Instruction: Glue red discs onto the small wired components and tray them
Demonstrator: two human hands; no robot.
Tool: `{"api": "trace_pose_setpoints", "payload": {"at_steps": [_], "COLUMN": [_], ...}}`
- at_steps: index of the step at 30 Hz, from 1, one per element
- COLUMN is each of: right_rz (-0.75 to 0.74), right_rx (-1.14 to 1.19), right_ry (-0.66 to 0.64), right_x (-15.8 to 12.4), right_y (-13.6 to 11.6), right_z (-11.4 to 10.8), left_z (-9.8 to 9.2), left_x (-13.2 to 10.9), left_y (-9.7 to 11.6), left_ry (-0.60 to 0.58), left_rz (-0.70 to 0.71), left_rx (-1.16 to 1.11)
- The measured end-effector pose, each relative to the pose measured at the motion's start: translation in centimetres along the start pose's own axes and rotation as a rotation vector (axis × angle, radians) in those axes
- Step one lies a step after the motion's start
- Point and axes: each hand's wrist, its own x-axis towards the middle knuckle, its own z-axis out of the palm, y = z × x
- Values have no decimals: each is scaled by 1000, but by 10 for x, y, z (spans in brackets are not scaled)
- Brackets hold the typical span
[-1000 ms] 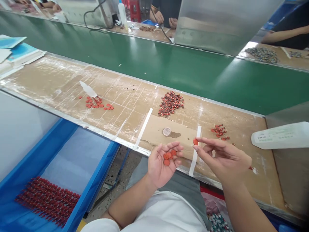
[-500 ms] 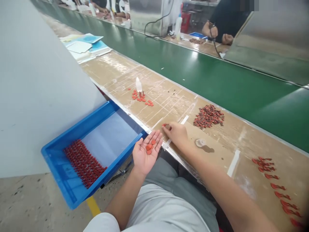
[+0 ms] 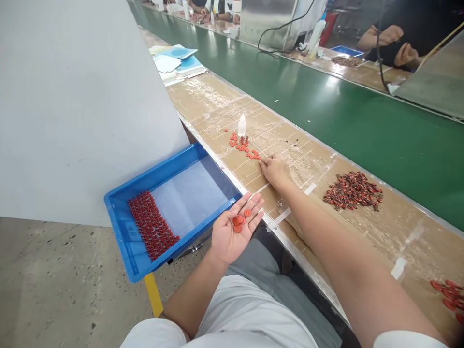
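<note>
Orange-red discs [image 3: 238,223] at centre; blue plastic tray [image 3: 152,169], lower left, holds red pegs [image 3: 152,224] in dense rows; green conveyor belt [image 3: 326,101], upper right.

To my left, a white partition wall [image 3: 72,106] meets a speckled concrete floor [image 3: 54,285] with a yellow stripe [image 3: 152,294]; ahead, my cardboard-topped bench [image 3: 217,104] runs along a green conveyor belt [image 3: 326,101] glossy with reflected light, a steel panel [image 3: 438,82] standing beyond.
</note>
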Motion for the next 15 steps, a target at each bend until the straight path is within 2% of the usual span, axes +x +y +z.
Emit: {"api": "trace_pose_setpoints", "payload": {"at_steps": [3, 6, 10, 12, 15], "right_rz": [26, -31, -313, -475, -576], "right_rx": [41, 184, 438, 563, 661], "right_ry": [22, 107, 246, 180, 56], "right_x": [1, -21, -87, -125, -167], "right_y": [-3, -6, -14, -18, -18], "right_z": [-6, -24, -64, -79, -85], "left_z": [0, -1, -1, -1, -1], "left_x": [0, 2, 5, 7, 9], "left_y": [0, -2, -8, -10, -15], "left_ry": [-6, -26, -67, -72, -75], "left_rz": [-10, -34, -81, -113, -182], "left_rx": [5, 10, 10, 7, 2]}}
